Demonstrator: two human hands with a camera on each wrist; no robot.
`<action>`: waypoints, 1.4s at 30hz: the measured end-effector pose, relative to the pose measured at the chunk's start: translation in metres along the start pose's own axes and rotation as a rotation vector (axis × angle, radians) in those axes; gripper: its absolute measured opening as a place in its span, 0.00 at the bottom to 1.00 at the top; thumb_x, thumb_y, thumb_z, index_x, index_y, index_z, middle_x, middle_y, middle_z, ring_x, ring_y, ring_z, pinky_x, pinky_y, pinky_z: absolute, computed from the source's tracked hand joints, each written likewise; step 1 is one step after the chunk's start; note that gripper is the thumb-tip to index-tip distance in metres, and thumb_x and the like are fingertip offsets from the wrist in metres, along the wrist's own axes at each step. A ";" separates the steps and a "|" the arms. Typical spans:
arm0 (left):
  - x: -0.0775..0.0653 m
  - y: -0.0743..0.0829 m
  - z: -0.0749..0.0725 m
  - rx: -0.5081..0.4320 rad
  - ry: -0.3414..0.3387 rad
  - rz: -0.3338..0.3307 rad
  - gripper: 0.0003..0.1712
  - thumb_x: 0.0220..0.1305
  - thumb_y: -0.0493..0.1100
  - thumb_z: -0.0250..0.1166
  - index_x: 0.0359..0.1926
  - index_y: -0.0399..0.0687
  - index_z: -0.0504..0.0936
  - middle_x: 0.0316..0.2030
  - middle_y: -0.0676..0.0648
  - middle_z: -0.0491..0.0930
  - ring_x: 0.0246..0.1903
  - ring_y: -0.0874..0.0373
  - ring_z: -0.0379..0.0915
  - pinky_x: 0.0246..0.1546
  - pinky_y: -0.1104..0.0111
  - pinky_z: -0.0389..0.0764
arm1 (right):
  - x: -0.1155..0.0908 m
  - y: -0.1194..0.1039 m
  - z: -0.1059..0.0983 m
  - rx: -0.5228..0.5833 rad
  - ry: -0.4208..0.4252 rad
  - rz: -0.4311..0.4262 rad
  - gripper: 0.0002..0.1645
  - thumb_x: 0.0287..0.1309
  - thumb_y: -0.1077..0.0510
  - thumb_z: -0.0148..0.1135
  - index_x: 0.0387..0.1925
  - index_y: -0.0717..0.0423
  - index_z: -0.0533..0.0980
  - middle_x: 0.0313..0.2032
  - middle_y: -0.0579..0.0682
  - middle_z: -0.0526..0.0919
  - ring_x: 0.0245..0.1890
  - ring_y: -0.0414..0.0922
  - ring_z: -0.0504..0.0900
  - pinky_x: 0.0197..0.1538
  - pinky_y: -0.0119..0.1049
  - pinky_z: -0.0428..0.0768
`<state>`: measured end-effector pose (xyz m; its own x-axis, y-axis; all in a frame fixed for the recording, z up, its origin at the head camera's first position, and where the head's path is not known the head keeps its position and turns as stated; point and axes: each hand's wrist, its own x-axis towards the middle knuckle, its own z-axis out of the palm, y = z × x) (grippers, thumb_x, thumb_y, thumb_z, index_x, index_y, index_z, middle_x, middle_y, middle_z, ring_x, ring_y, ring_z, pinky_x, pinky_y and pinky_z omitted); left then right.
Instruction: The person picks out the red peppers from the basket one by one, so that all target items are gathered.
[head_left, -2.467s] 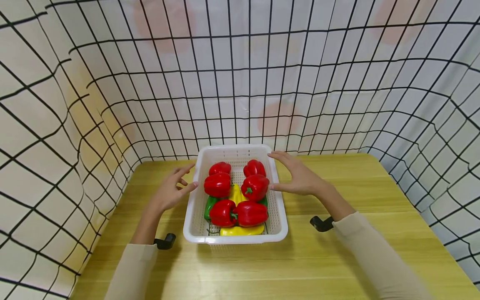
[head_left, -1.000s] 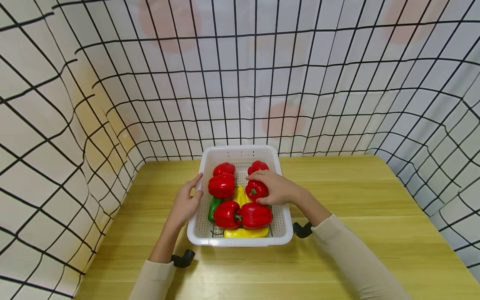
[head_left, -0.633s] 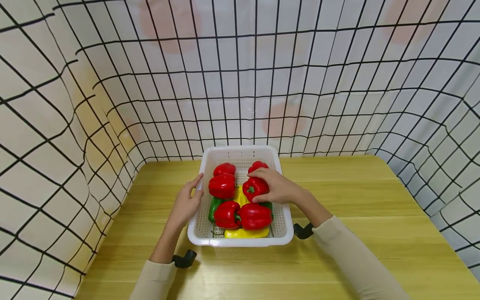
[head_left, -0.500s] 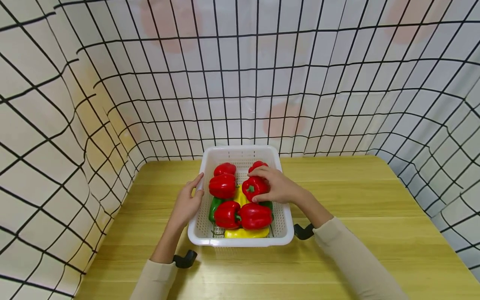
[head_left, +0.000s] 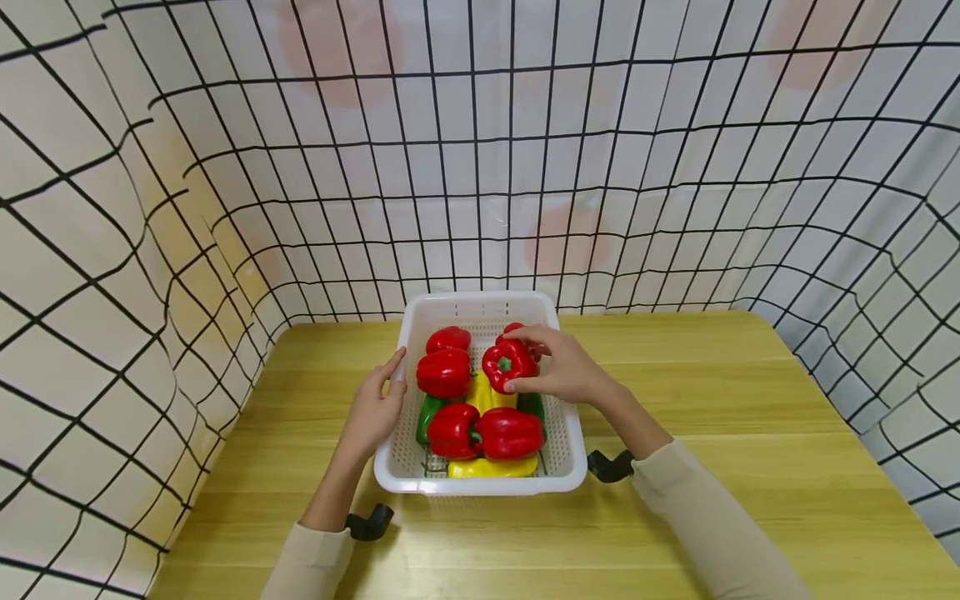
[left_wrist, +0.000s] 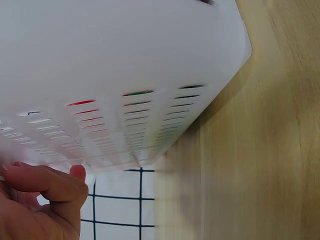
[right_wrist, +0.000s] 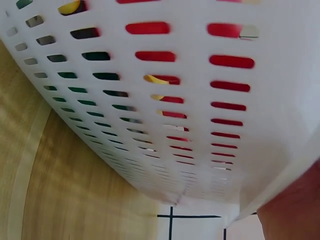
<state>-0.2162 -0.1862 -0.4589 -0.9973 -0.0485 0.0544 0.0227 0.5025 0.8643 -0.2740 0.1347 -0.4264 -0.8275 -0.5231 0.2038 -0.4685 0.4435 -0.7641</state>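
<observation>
A white plastic basket [head_left: 480,485] with slotted walls holds red, green and yellow bell peppers. My right hand [head_left: 567,367] reaches over its right side, thumb and fingers gripping a red bell pepper [head_left: 507,367], stem end towards me. That pepper is raised over a yellow bell pepper [head_left: 491,398] and partly covers another red one behind. On the left side my left hand [head_left: 375,408] holds the basket's rim; in the left wrist view its bent fingers [left_wrist: 55,185] lie at the wall. In the right wrist view, only a blurred part of the right hand [right_wrist: 295,210] shows beyond the rim.
Also in the basket are red peppers at left [head_left: 444,372] and front [head_left: 512,433], green peppers [head_left: 531,406] and a yellow one [head_left: 491,466] low at the front. The basket stands on a wooden table [head_left: 675,400], with a grid-patterned curtain [head_left: 480,167] around it.
Both hands came in to the basket, the left onto its rim. My right hand took hold of a red bell pepper, then lifted and tilted it, uncovering more yellow and green beneath.
</observation>
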 end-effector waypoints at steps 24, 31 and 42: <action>0.000 -0.003 0.000 -0.010 0.002 -0.031 0.30 0.75 0.47 0.52 0.77 0.65 0.68 0.73 0.42 0.68 0.57 0.38 0.76 0.40 0.48 0.89 | -0.012 0.020 -0.047 0.176 0.229 0.116 0.42 0.57 0.50 0.76 0.70 0.51 0.70 0.67 0.55 0.75 0.65 0.59 0.77 0.63 0.50 0.82; -0.002 -0.001 0.000 -0.020 0.001 -0.034 0.31 0.75 0.47 0.52 0.77 0.65 0.67 0.73 0.41 0.68 0.58 0.38 0.75 0.41 0.47 0.89 | -0.019 0.032 -0.067 0.194 0.279 0.138 0.41 0.60 0.51 0.74 0.72 0.50 0.69 0.67 0.57 0.74 0.65 0.60 0.77 0.57 0.29 0.83; 0.000 -0.002 0.001 -0.018 0.022 -0.051 0.30 0.74 0.48 0.53 0.76 0.66 0.69 0.74 0.41 0.67 0.52 0.38 0.78 0.34 0.54 0.90 | -0.032 0.060 -0.083 0.201 0.325 0.248 0.43 0.61 0.47 0.73 0.74 0.48 0.66 0.70 0.57 0.71 0.67 0.60 0.74 0.55 0.25 0.83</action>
<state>-0.2161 -0.1866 -0.4611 -0.9955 -0.0928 0.0204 -0.0271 0.4829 0.8753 -0.3018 0.2386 -0.4280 -0.9765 -0.1485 0.1564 -0.2007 0.3596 -0.9113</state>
